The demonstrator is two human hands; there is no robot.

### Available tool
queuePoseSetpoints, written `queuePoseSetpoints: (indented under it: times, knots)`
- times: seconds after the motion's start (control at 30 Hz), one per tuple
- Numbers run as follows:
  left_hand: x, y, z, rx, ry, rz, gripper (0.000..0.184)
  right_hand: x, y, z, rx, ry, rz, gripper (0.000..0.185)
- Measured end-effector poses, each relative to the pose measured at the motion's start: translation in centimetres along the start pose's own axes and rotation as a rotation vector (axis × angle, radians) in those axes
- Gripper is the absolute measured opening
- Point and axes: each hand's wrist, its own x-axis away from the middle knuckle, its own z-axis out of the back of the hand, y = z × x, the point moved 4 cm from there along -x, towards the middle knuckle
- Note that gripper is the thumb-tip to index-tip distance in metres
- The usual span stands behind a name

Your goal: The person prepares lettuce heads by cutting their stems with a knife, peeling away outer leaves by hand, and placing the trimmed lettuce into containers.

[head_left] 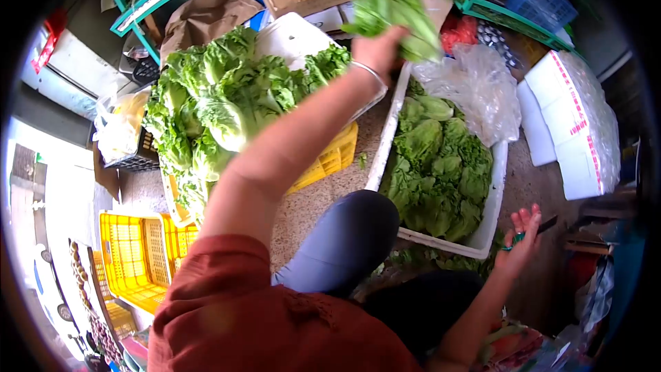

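White box (500, 172) holds packed green lettuce heads (441, 165).

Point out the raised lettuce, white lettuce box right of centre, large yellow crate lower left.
Raised lettuce (394, 7): head view, leaves above the left hand (380, 48).
White lettuce box (444, 243): head view, near rim.
Large yellow crate (124, 244): head view, inner side wall.

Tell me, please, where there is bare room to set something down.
Mostly bare speckled floor lies between the yellow crate, the bent knee and the white foam box. A floor strip separates that box from the white stack at right. Lettuce crowds the box's inside and the crate's top.
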Motion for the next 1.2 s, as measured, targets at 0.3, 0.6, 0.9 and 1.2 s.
queuePoseSetpoints:
  times: [0.3,0.6,0.9,1.2]
  knots:
    - [-8.8,5.4,23.5,-0.412,0.535,0.247,0.041,-0.9,-0.1,0.6,0.183,-0.076,0.073,0.03]
    - [-10.3,5.2,30.0,-1.192,0.163,0.6,0.041,-2.2,0.1,2.0,0.087,-0.033,-0.048,0.029]
    - [-2.6,5.5,4.8,-1.702,-0.347,-0.78,0.066,-5.6,13.4,2.7,0.917,-0.655,-0.248,0.05]
    - [14.6,-12.2,-9.9,-0.426,-0.373,0.316,0.03,-1.4,19.0,1.5,1.341,-0.605,-0.18,0.077]
